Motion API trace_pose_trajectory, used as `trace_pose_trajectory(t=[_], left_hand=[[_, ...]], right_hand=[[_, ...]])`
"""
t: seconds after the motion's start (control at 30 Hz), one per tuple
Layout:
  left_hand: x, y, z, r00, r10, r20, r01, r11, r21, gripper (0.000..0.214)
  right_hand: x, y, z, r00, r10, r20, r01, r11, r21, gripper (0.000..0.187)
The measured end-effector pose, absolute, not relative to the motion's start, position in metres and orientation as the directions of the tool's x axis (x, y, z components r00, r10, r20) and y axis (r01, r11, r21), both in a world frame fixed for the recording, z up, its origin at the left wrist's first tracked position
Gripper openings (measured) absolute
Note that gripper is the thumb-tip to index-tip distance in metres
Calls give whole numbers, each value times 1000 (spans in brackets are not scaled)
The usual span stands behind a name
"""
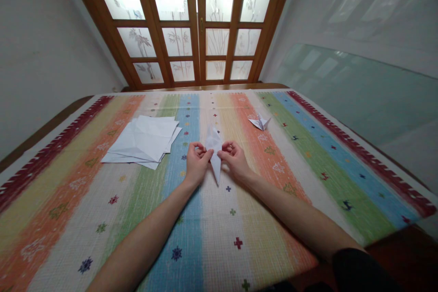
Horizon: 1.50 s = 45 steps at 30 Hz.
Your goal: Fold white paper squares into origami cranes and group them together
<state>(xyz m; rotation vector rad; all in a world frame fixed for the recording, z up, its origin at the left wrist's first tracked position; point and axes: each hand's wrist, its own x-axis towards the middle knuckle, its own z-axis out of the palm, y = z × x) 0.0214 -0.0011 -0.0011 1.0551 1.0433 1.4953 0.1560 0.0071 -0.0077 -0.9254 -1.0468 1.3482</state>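
A folded white paper (pixel 214 143), long and pointed at its near end, is held upright over the middle of the table between my two hands. My left hand (pixel 198 160) pinches its left edge between thumb and curled fingers. On the opposite edge, my right hand (pixel 234 159) grips it the same way, thumb on the front. The paper's lower tip points down toward me. Farther right on the cloth rests a small folded paper crane (pixel 260 122) with its pointed parts spread. To the left lies a loose stack of white paper sheets (pixel 143 139).
A striped, patterned tablecloth (pixel 137 219) covers the table. Beyond the far edge stand wooden doors (pixel 200 32) with frosted panes. A glass panel (pixel 359 86) leans along the right wall, and a white wall (pixel 44 32) rises on the left.
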Motion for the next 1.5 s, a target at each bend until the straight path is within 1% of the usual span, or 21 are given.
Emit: trace_pose_trajectory(t=[0.07, 0.13, 0.2, 0.33, 0.43, 0.53, 0.57, 0.63, 0.73, 0.83, 1.0, 1.17, 1.33, 1.5], left_hand=[[21, -1, -2, -173, 971, 165, -156, -192, 969, 36], [22, -2, -2, -202, 958, 205, -93, -227, 969, 31], [22, -3, -2, -197, 956, 219, -74, -237, 969, 29], [23, -5, -1, -150, 963, 225, -82, -239, 968, 24], [23, -5, 1, -113, 968, 222, -97, -233, 967, 18], [21, -4, 0, -43, 981, 187, -131, -191, 973, 14], [20, -4, 0, -19, 984, 174, -150, -175, 973, 14], [17, -3, -1, 24, 987, 160, -193, -153, 969, 18], [12, -1, -3, 60, 986, 158, -236, -140, 962, 28], [10, 0, -4, 70, 984, 163, -233, -142, 962, 31], [11, -1, -1, 83, 985, 153, -214, -132, 968, 31], [11, 0, -2, 78, 987, 139, -179, -123, 976, 27], [11, 1, -5, 55, 990, 132, -184, -120, 976, 27], [10, 1, -6, 98, 987, 129, -209, -106, 972, 33]], right_hand=[[156, 6, -7, -62, 996, 68, -261, 50, -964, 33], [155, 4, -6, -79, 994, 77, -240, 56, -969, 33], [155, 3, -6, -110, 990, 83, -227, 56, -972, 34], [154, 4, -7, -121, 989, 83, -205, 57, -977, 28], [154, 6, -9, -32, 997, 74, -236, 64, -970, 30], [156, 8, -7, 90, 991, 101, -252, 121, -960, 36], [157, 8, -6, 97, 988, 120, -238, 140, -961, 33], [159, 8, -4, 49, 988, 144, -207, 151, -967, 24], [163, 9, -6, -41, 993, 110, -214, 99, -972, 14], [165, 11, -10, -54, 995, 82, -252, 66, -966, 15], [167, 11, -11, -49, 994, 100, -252, 84, -964, 18], [167, 11, -9, -98, 994, 42, -303, 10, -953, 19], [168, 11, -13, -106, 991, 84, -268, 53, -962, 20], [168, 11, -16, -95, 990, 106, -274, 77, -959, 21]])
